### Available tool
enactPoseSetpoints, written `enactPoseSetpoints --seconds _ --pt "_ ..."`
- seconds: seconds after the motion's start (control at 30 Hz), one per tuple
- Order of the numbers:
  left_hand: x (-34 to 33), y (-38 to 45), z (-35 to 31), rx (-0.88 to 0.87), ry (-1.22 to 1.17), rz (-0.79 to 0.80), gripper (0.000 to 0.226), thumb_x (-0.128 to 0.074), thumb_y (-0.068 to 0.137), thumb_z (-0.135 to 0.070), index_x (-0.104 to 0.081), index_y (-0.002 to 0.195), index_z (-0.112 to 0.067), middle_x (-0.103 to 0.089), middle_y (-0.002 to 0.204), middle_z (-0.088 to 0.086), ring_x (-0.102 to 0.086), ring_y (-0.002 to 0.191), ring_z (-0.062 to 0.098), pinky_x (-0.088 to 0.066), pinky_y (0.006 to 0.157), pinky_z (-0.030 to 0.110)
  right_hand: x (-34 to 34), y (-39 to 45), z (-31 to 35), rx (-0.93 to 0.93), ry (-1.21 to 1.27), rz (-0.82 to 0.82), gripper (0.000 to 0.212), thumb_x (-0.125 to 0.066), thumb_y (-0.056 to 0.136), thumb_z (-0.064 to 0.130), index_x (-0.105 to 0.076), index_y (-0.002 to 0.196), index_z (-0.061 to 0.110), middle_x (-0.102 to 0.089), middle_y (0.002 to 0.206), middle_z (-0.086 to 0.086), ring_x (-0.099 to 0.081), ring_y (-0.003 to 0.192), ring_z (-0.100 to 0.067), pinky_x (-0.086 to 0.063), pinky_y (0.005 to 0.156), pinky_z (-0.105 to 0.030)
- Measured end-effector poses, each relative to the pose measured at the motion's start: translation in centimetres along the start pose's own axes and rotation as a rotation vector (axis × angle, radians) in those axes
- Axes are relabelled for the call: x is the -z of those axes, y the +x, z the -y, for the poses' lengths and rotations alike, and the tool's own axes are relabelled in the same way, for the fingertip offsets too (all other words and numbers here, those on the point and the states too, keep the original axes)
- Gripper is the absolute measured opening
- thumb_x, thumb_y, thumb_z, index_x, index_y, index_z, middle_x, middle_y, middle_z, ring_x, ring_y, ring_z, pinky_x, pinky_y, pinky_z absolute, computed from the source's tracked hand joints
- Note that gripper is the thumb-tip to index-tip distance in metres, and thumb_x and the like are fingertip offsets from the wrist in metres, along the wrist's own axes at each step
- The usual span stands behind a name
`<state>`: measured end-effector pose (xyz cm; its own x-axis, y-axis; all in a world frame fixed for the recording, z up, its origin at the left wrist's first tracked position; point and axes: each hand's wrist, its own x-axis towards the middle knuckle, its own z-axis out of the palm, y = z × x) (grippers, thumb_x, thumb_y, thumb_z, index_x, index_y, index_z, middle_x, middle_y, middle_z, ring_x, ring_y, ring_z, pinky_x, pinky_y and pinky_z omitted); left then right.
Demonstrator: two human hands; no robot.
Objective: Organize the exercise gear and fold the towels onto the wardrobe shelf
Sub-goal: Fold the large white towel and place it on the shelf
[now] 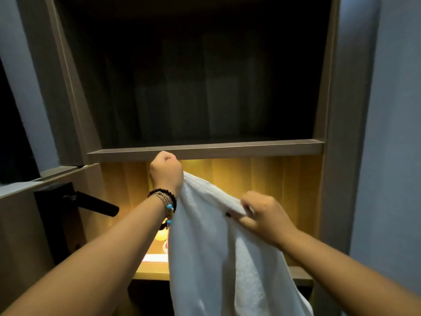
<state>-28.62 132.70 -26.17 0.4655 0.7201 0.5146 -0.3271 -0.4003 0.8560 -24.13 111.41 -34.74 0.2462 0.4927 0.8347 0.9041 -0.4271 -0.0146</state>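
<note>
One white towel (227, 258), gripped at its upper edge by left hand (166, 172) and right hand (264, 215); corners, apparently unmatched, should be aligned before folding.

Towel (218, 247) hanging before the lit niche, below the wardrobe shelf (205, 150), door handle (91, 202) at left

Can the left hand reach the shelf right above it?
Probably yes. The left hand is right in front of the shelf edge with nothing between them, but its fingers are gripping the towel, so the towel would come along.
</note>
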Motion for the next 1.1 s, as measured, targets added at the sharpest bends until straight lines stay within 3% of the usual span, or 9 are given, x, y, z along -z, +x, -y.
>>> enactPoseSetpoints --seconds 0.1,0.2,0.27,0.4,0.57,0.63,0.83,1.0,1.1 --pt "-0.3 0.4 -0.9 -0.044 -0.017 -0.035 0.029 -0.033 0.084 0.004 -0.049 0.064 -0.009 -0.051 0.068 0.011 -0.047 0.066 0.022 -0.038 0.058 0.026 -2.7 -3.8 1.3 -0.162 0.268 0.138 0.036 -0.07 0.076 0.051 -0.049 0.068 0.023 -0.045 0.068 0.012 -0.044 0.06 -0.006 -0.038 0.053 -0.031" --pt "1.0 1.4 -0.8 -0.094 0.021 -0.095 0.026 -0.033 0.082 0.007 -0.048 0.066 -0.008 -0.046 0.065 0.006 -0.044 0.064 0.019 -0.037 0.058 0.028 -4.0 -7.2 2.7 -0.358 0.484 0.288 0.048 -0.076 0.067 0.059 -0.058 0.061 0.015 -0.054 0.067 0.005 -0.051 0.064 0.0 -0.038 0.056 -0.025" --pt "2.6 2.5 -0.1 -0.101 0.038 -0.116 0.027 -0.032 0.082 0.006 -0.047 0.064 -0.009 -0.045 0.065 0.007 -0.044 0.064 0.019 -0.037 0.057 0.029 -4.0 -8.5 2.2 -0.475 0.562 0.291 0.058 -0.076 0.059 0.07 -0.058 0.055 0.014 -0.057 0.068 0.001 -0.053 0.063 -0.002 -0.037 0.056 -0.025" --pt "5.4 3.2 0.9 -0.112 0.076 -0.121 0.026 -0.03 0.082 0.004 -0.053 0.071 0.001 -0.051 0.068 0.015 -0.046 0.064 0.022 -0.038 0.056 0.028 -3.3 -7.1 0.0 -0.636 0.543 0.167 0.069 -0.067 0.048 0.085 -0.047 0.047 0.019 -0.043 0.054 0.01 -0.038 0.052 -0.002 -0.027 0.052 -0.028" --pt "5.9 4.1 0.5 0.022 -0.089 -0.185 0.035 -0.033 0.086 0.002 -0.051 0.059 -0.012 -0.052 0.053 0.005 -0.047 0.057 0.015 -0.039 0.058 0.026 -1.8 -2.8 -2.3 -0.55 0.564 0.213 0.068 -0.046 0.067 0.087 -0.048 0.051 0.021 -0.042 0.054 0.003 -0.037 0.051 -0.011 -0.027 0.053 -0.033" --pt "5.9 4.9 0.5 0.078 -0.167 -0.185 0.035 -0.034 0.087 -0.001 -0.051 0.059 -0.012 -0.053 0.042 -0.005 -0.047 0.057 0.015 -0.04 0.059 0.026 -1.0 -1.3 -3.2 -0.54 0.51 0.157 0.07 -0.049 0.069 0.084 -0.048 0.052 0.016 -0.043 0.052 -0.001 -0.038 0.051 -0.01 -0.029 0.052 -0.03" --pt "5.2 4.9 1.0 0.216 -0.299 -0.188 0.035 -0.036 0.088 -0.003 -0.045 0.056 -0.013 -0.045 0.031 -0.01 -0.042 0.053 0.014 -0.035 0.058 0.027 1.3 0.8 -4.2 -0.405 0.325 -0.022 0.032 -0.077 0.076 0.031 -0.053 0.063 0.015 -0.055 0.06 0.002 -0.049 0.056 -0.014 -0.038 0.047 -0.02" --pt "4.7 3.8 1.4 0.402 -0.364 -0.224 0.029 -0.042 0.087 -0.004 -0.047 0.06 -0.011 -0.053 0.044 -0.003 -0.047 0.043 0.01 -0.038 0.051 0.027 3.6 -1.6 -6.7 -0.145 0.21 0.21 0.026 -0.063 0.078 0.041 -0.048 0.061 0.029 -0.049 0.063 0.012 -0.049 0.059 -0.009 -0.039 0.051 -0.026" --pt "4.4 2.2 2.3 0.382 -0.302 -0.215 0.031 -0.04 0.09 -0.005 -0.051 0.062 -0.013 -0.056 0.051 -0.005 -0.05 0.055 0.012 -0.042 0.056 0.027 2.9 -6.1 -7.2 -0.246 0.31 0.292 0.024 -0.067 0.075 0.046 -0.058 0.065 0.025 -0.055 0.064 0.01 -0.053 0.059 -0.007 -0.041 0.053 -0.028"
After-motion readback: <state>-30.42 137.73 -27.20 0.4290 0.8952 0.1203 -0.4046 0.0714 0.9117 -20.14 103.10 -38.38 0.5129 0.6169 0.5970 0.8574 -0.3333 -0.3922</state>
